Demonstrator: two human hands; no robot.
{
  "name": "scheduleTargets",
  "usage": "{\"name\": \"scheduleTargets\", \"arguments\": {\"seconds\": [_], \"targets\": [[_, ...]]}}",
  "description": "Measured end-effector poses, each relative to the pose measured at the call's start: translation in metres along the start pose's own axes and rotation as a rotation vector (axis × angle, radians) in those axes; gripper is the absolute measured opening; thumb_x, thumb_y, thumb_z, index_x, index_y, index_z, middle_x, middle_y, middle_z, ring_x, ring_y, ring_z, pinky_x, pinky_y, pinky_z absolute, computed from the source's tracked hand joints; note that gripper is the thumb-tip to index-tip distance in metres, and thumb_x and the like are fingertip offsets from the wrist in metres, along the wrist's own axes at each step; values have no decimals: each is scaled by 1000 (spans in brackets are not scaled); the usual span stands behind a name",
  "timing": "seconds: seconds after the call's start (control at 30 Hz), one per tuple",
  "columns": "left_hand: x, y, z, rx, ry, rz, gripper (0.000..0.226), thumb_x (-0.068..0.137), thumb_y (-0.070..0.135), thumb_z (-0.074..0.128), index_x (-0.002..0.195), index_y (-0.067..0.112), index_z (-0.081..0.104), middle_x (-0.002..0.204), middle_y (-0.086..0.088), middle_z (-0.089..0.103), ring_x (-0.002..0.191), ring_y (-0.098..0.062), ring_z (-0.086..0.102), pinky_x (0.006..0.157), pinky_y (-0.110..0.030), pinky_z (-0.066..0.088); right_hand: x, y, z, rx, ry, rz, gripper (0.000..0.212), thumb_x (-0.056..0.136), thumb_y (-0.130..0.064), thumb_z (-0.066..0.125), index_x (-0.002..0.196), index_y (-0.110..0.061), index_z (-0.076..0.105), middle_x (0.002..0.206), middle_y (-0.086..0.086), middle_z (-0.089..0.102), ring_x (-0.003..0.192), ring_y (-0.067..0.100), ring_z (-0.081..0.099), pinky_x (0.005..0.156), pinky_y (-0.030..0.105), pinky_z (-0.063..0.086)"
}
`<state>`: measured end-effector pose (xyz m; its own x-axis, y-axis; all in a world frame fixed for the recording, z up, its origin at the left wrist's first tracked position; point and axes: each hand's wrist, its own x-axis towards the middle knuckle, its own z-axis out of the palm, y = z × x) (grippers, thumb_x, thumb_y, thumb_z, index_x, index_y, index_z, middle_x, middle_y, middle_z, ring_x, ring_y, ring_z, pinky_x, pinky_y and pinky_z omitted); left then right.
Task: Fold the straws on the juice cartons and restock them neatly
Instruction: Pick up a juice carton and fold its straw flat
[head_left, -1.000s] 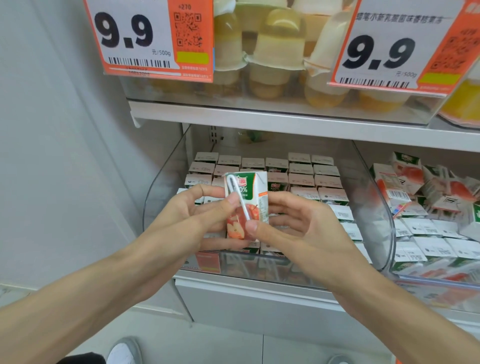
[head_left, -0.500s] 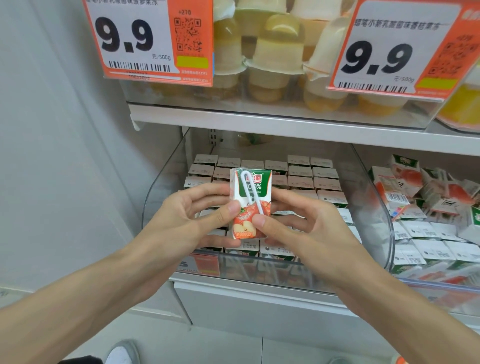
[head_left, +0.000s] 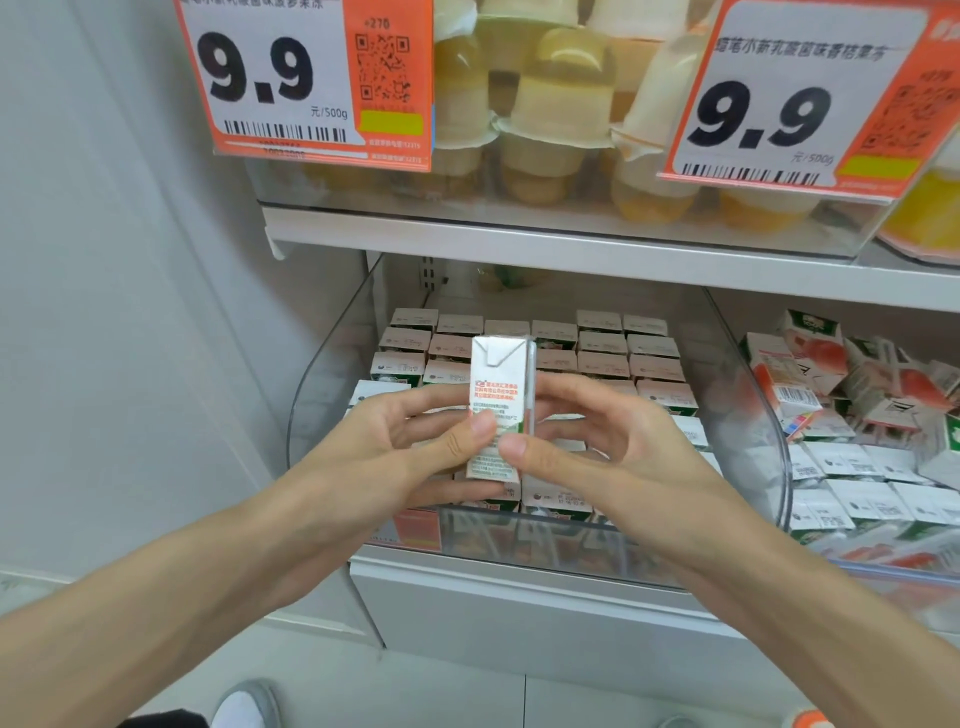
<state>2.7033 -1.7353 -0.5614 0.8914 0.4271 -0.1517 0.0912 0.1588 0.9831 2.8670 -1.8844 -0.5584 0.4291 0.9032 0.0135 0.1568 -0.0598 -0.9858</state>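
Note:
A small juice carton stands upright in front of the lower shelf, its white side panel with red print facing me. My left hand and my right hand pinch it from either side, thumbs on its lower front. The wrapped straw runs down the carton's right edge. Behind it, a clear bin holds several neat rows of the same cartons, tops up.
To the right, a second bin holds juice cartons lying in a loose jumble. The shelf above carries jelly cups behind two 9.9 price tags. A grey wall closes the left side. My shoe shows on the floor.
The carton has been turned between my hands: the printed fruit front with the bent straw faced me, now the white side panel does, with the straw at its right edge.

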Motion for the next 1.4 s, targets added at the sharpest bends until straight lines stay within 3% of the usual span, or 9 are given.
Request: {"name": "scheduleTargets", "arguments": {"seconds": [0.1, 0.27, 0.43, 0.57, 0.7, 0.93, 1.1, 1.27, 1.4], "targets": [[0, 2, 0, -25, 37, -12, 50, 90, 38, 75, 137, 20, 68, 128, -1, 78, 118, -22, 75, 89, -29, 63, 0, 0, -2, 37, -22, 10, 54, 79, -39, 84, 132, -38, 72, 122, -8, 77, 115, 10, 72, 99, 31, 61], [2, 3, 0, -41, 136, -6, 41, 90, 28, 75, 127, 13, 68, 120, -8, 79, 106, -24, 78, 80, -26, 64, 0, 0, 1, 138, -33, 49, 42, 92, -18, 78, 133, -22, 67, 123, -6, 79, 118, 9, 73, 100, 20, 57], [-1, -1, 5, -43, 124, -7, 49, 85, 25, 81, 131, 12, 65, 124, -3, 79, 105, -32, 80, 92, -33, 63, -4, 2, 5, 22, -54, 33, 35, 92, -36, 79, 126, -33, 73, 127, -14, 76, 124, 7, 69, 108, 35, 53], [-2, 2, 6, -25, 117, 15, 42, 93, 23, 75, 130, 10, 60, 122, -3, 80, 107, -29, 79, 85, -32, 65, -2, 2, 5, 56, 19, 34, 28, 95, -34, 75, 122, -33, 78, 121, -11, 79, 112, 13, 75, 96, 28, 59], [-1, 3, 5, 87, 128, 53, 38, 97, 24, 71, 134, 29, 63, 125, 4, 78, 111, -21, 78, 83, -30, 65, -1, 0, 5, 214, 107, 53, 41, 86, -35, 78, 126, -28, 73, 107, 0, 81, 90, 23, 81, 77, 30, 66], [-2, 1, 14, 87, -7, 61, 36, 99, 38, 61, 133, 31, 72, 126, 3, 78, 116, -17, 75, 93, -25, 61, -1, -3, 9, 224, 54, 91, 31, 97, -37, 67, 121, -18, 71, 104, 2, 82, 92, 16, 77, 83, 28, 63], [-1, 2, 12, 51, 14, 43, 42, 97, 36, 65, 139, 30, 67, 120, -3, 80, 111, -22, 78, 88, -32, 65, -2, -8, 9, 59, 11, 69, 29, 95, -49, 68, 119, -37, 79, 106, -5, 80, 94, 6, 75, 82, 14, 56], [0, 6, 12, 113, 125, 12, 58, 79, 53, 71, 133, 32, 68, 108, -2, 83, 100, -19, 80, 75, -28, 66, -2, -8, 10, 78, 21, 112, 65, 78, -64, 75, 138, -44, 62, 111, -11, 81, 106, 3, 75, 95, 30, 52], [-2, 9, 13, 195, 161, -40, 61, 76, 71, 63, 122, 33, 75, 104, -5, 82, 86, -21, 78, 63, -26, 59, 0, -9, 8, 118, -8, 143, 59, 80, -64, 80, 134, -58, 57, 106, 1, 83, 98, 16, 80, 94, 35, 58]]}}
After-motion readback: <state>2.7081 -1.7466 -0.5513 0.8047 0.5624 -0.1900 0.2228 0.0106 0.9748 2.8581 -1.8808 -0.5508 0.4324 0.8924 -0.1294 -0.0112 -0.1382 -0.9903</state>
